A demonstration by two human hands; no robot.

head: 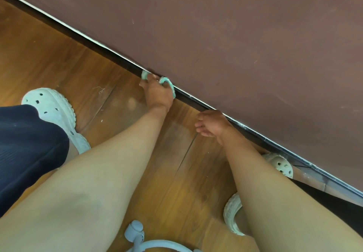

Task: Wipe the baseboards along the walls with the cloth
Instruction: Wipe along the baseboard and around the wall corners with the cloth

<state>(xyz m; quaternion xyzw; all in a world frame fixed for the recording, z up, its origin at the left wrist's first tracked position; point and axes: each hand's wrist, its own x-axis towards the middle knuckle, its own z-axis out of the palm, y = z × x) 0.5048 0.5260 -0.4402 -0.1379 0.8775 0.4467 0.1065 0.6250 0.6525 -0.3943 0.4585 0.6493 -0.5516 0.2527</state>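
Note:
A dark baseboard (78, 35) with a thin white top edge runs diagonally from upper left to lower right, between the brown wall (235, 35) and the wooden floor. My left hand (157, 94) grips a teal cloth (167, 82) and presses it against the baseboard near the middle of the view. Bits of the cloth show on both sides of my fingers. My right hand (212, 123) rests against the baseboard a little further right, fingers loosely curled and holding nothing.
Wooden plank floor (110, 98) with a few specks and a thread of lint. My feet are in white clogs, one at the left (51, 110) and one at the right (233, 214), whose reflection shows on the baseboard. A pale blue plastic object (137, 232) lies at the bottom edge.

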